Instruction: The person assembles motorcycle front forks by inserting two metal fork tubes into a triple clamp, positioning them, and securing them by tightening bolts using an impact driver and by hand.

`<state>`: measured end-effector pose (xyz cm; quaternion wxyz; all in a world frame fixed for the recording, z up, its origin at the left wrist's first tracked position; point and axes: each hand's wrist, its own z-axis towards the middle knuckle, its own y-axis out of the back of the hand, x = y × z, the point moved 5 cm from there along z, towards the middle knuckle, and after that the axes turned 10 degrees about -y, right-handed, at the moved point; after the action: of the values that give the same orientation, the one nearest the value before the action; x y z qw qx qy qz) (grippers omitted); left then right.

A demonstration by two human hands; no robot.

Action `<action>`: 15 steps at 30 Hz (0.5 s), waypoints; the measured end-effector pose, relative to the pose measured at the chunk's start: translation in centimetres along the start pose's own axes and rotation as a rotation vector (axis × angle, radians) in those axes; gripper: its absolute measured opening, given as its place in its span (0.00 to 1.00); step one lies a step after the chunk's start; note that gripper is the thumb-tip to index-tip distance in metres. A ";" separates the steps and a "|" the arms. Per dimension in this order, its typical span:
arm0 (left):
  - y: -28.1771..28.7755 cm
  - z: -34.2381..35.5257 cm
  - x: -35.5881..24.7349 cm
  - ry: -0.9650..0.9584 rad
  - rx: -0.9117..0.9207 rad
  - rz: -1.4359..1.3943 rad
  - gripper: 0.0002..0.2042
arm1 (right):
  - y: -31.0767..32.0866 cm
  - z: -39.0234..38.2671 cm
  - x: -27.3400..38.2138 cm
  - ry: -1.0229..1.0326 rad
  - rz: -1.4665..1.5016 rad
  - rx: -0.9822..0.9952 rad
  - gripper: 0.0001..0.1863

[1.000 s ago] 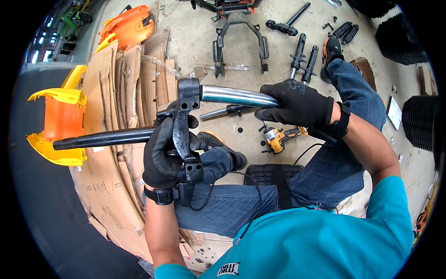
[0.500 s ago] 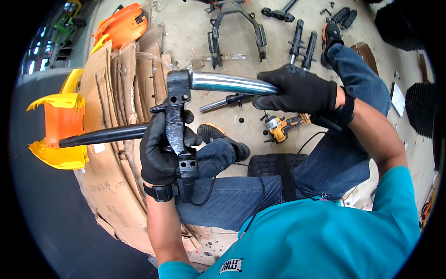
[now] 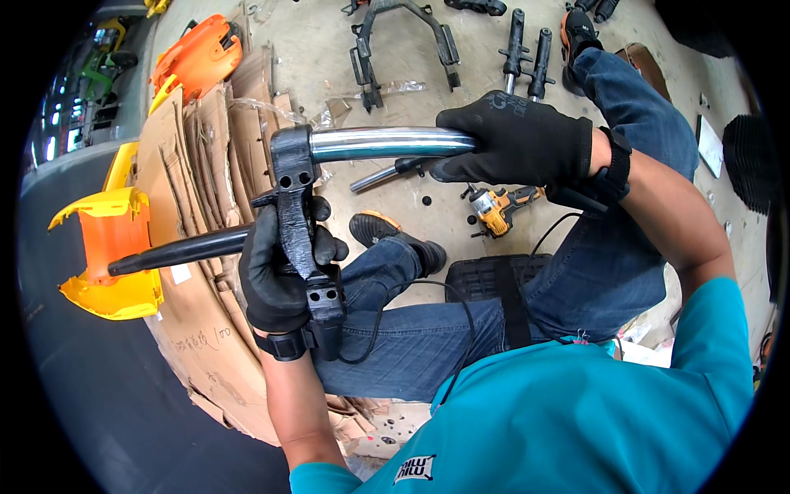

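Note:
My left hand, in a black glove, is closed around the middle of a black fork clamp. A black steering stem sticks out from the clamp to the left. At the clamp's far end a shiny chrome fork tube runs off to the right. My right hand, also gloved in black, is wrapped round the tube's right end and hides it. The clamp's near end, which shows small round holes, hangs over my left leg with no tube in it.
A yellow and black power drill lies on the floor between my feet, beside another fork tube. Beyond are fork legs and a black frame. Flattened cardboard and orange-yellow plastic panels are at left.
The clamp and tube have shifted slightly left in view, and the tube looks more level. Both hands keep their hold. The view has tilted a little, moving the floor things upward.

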<state>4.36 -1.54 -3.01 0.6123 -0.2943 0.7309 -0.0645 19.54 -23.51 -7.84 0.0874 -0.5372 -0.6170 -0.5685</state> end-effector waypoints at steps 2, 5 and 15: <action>0.2 0.0 -0.1 -0.022 0.004 0.056 0.23 | 0.0 0.0 0.0 0.020 0.033 -0.027 0.23; 0.4 -0.1 -0.1 -0.038 -0.003 0.096 0.23 | -0.4 0.1 -0.1 0.007 0.044 -0.011 0.23; 0.5 -0.2 -0.6 -0.075 0.102 0.459 0.19 | 0.1 0.4 1.0 0.100 0.020 -0.072 0.19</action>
<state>4.09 -0.87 -2.64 0.6517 -0.0912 0.7513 0.0506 19.43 -22.70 -7.19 0.1045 -0.5169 -0.5856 -0.6156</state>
